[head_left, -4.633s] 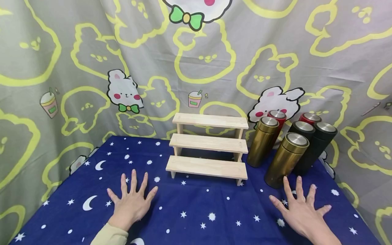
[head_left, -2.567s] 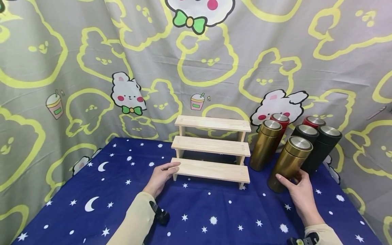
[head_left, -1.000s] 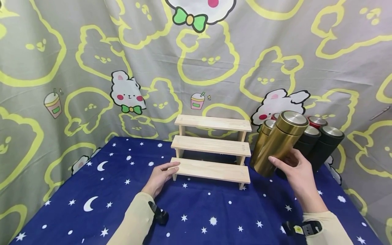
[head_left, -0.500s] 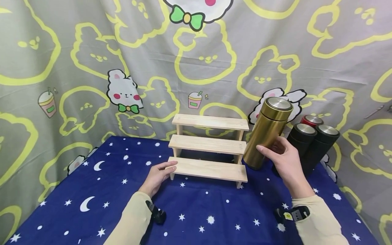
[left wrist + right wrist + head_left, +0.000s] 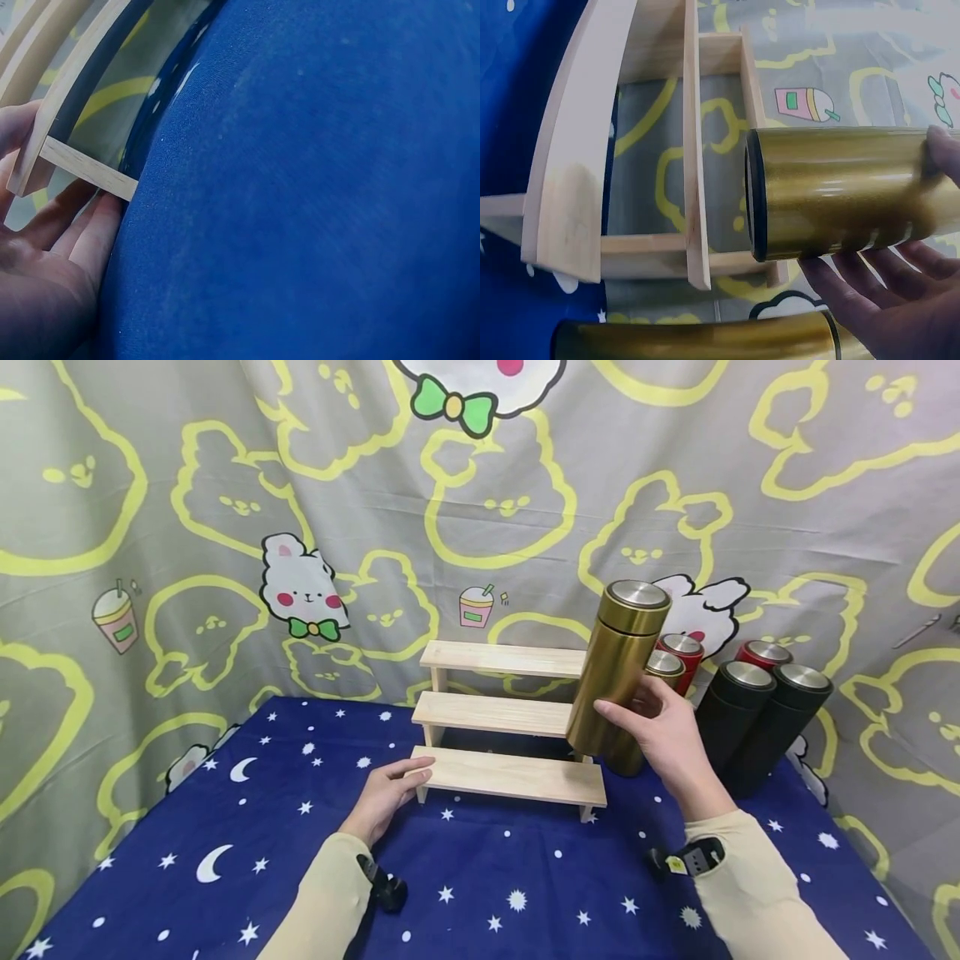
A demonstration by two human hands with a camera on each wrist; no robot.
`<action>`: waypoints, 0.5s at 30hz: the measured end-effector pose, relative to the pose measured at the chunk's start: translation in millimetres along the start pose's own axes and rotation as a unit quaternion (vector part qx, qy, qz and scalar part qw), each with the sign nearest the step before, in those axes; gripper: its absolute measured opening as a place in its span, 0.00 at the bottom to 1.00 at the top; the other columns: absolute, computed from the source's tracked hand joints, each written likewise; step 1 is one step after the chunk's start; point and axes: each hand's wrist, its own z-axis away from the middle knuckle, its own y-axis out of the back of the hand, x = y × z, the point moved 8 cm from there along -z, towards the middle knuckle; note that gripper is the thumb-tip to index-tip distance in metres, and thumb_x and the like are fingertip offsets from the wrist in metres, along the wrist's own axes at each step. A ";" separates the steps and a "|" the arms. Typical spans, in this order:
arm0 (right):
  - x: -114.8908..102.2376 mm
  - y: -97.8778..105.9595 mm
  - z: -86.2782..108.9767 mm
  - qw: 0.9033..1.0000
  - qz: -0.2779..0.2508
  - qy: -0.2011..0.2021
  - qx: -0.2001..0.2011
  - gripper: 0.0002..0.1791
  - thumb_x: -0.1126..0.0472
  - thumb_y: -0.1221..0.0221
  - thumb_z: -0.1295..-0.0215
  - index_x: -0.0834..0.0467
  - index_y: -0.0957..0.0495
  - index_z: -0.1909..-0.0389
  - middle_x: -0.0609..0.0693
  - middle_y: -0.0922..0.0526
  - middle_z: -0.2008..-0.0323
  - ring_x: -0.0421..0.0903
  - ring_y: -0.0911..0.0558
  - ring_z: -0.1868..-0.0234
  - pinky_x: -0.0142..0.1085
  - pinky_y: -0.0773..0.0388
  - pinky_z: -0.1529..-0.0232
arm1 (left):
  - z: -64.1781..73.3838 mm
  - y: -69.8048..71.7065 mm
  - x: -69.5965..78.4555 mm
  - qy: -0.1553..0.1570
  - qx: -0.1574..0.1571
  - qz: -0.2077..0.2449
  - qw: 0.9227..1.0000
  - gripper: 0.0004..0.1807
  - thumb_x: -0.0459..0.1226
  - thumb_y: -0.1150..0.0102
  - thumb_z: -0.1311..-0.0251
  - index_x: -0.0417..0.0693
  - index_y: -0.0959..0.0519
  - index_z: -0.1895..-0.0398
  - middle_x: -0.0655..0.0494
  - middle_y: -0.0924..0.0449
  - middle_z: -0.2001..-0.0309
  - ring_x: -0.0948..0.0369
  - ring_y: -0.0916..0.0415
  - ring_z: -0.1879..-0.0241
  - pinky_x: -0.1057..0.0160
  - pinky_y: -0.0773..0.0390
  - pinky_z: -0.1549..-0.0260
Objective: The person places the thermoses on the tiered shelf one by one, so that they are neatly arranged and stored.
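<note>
My right hand [image 5: 663, 739] grips a gold vacuum flask [image 5: 618, 668] with a steel-topped lid, held in the air and slightly tilted. In the head view the flask overlaps the right ends of the upper steps of a three-tier wooden display stand [image 5: 510, 772]. The right wrist view shows the flask's dark base [image 5: 756, 195] near the stand's upper boards, fingers curled beneath its body. My left hand [image 5: 386, 797] holds the left end of the lowest step. In the left wrist view its thumb [image 5: 16, 124] lies on the board and its fingers [image 5: 94, 232] reach around the leg.
Behind the raised flask stands a second gold flask [image 5: 666, 665], with a red flask [image 5: 684, 652] at its back. Two black flasks [image 5: 783, 718] and another red one [image 5: 765, 653] stand at the right. A blue star-print cloth [image 5: 517, 868] covers the table; a patterned curtain [image 5: 375, 485] hangs behind.
My right hand took hold of the front gold flask, lifted it and carried it left toward the stand. My left hand moved from the cloth to the stand's lowest step and stays there.
</note>
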 end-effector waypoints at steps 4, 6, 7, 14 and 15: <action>-3.1 -8.5 -6.6 1.000 -0.005 0.005 -0.014 0.41 0.49 0.31 0.40 0.59 0.35 0.30 0.57 0.24 0.41 0.49 0.25 0.43 0.38 0.27 0.45 | -1.1 -0.7 -1.6 0.000 -0.001 0.004 1.000 0.18 0.37 0.31 0.42 0.43 0.16 0.48 0.44 0.30 0.35 0.50 0.27 0.41 0.50 0.29 0.41; -4.4 -11.7 -10.1 1.000 -0.005 0.008 -0.018 0.41 0.48 0.31 0.40 0.59 0.35 0.30 0.57 0.24 0.41 0.50 0.25 0.42 0.40 0.26 0.44 | -1.3 -1.0 -2.4 -0.001 -0.003 0.005 1.000 0.18 0.37 0.30 0.42 0.43 0.16 0.48 0.43 0.29 0.36 0.51 0.27 0.41 0.50 0.29 0.41; -5.2 -13.4 -11.9 1.000 -0.005 0.010 -0.020 0.41 0.48 0.31 0.40 0.59 0.35 0.30 0.57 0.24 0.41 0.50 0.25 0.42 0.41 0.27 0.43 | -1.4 -1.2 -2.6 -0.001 -0.003 0.008 1.000 0.18 0.37 0.30 0.42 0.43 0.16 0.48 0.44 0.29 0.36 0.51 0.27 0.42 0.50 0.29 0.41; -9.4 -25.8 -23.7 0.999 -0.010 0.017 -0.035 0.43 0.47 0.30 0.42 0.60 0.36 0.30 0.59 0.25 0.40 0.53 0.26 0.41 0.50 0.30 0.40 | -0.6 0.1 -0.1 -0.005 0.001 0.006 1.000 0.18 0.36 0.31 0.42 0.43 0.16 0.49 0.44 0.29 0.36 0.52 0.27 0.42 0.50 0.29 0.42; -9.9 -27.6 -25.1 0.999 -0.013 0.018 -0.036 0.43 0.48 0.30 0.42 0.61 0.36 0.30 0.59 0.25 0.40 0.53 0.26 0.41 0.51 0.30 0.40 | -0.4 0.0 0.3 -0.006 0.000 0.005 1.000 0.18 0.37 0.31 0.42 0.43 0.16 0.49 0.43 0.29 0.36 0.51 0.27 0.42 0.50 0.29 0.42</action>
